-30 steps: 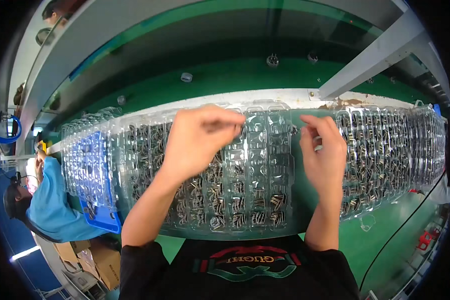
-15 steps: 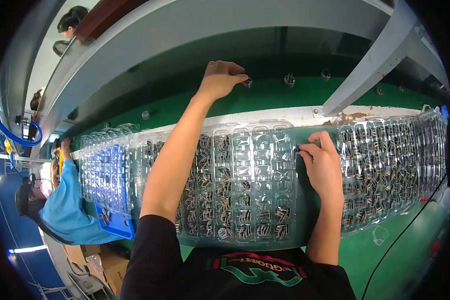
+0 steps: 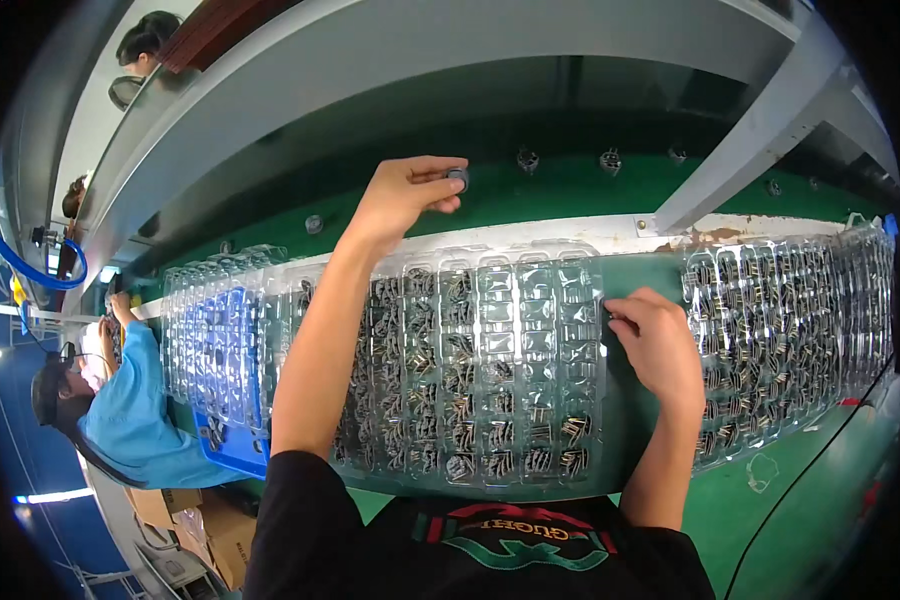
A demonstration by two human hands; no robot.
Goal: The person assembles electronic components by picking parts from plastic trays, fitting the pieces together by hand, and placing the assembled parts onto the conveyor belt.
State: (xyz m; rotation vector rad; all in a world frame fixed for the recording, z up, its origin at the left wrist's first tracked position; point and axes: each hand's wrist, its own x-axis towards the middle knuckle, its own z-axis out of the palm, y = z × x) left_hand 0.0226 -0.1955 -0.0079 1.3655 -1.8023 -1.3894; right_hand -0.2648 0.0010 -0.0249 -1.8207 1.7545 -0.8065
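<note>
My left hand (image 3: 405, 195) is raised over the green belt, with a small round dark grey part (image 3: 457, 178) pinched between thumb and fingers. My right hand (image 3: 660, 345) is beside the right edge of a clear plastic compartment tray (image 3: 515, 285). Its thumb and forefinger are drawn together; a tiny dark bit shows at their tips, too small to name. Small metal parts with pins fill the left and near compartments of this tray, while several at its far right hold none. On the belt (image 3: 560, 195), more small round parts (image 3: 610, 160) stand spaced apart.
Another clear tray (image 3: 760, 340), full of pinned parts, lies to the right. More clear trays sit over a blue bin (image 3: 235, 455) at the left. A grey metal post (image 3: 750, 120) slants across the belt. A person in a blue shirt (image 3: 135, 415) works at the left.
My left hand has lifted the round part off the belt and moved left and nearer. The parts left on the belt appear farther right. My right hand stays beside the tray's edge.
</note>
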